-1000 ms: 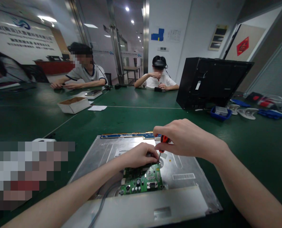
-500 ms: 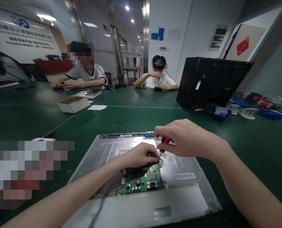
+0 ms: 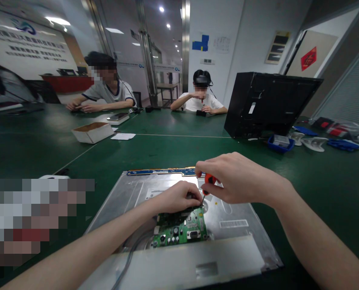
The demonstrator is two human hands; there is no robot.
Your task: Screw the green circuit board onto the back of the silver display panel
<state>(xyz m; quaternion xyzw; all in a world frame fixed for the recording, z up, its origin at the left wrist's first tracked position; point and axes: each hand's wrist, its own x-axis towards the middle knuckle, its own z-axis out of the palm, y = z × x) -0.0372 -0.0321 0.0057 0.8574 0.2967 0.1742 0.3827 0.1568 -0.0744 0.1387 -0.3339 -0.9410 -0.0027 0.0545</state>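
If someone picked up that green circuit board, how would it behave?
The green circuit board would probably stay stiff, since it looks like a flat, rigid sheet. It is likely light, being much smaller than the metal panel beneath. Raised parts on top may be fragile.

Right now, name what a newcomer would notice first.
The green circuit board on the metal panel, front and centre, with the left hand over its far edge. By its far right corner, the right hand grips an orange-red screwdriver. Beyond, to the right, a large black casing stands on the green table.
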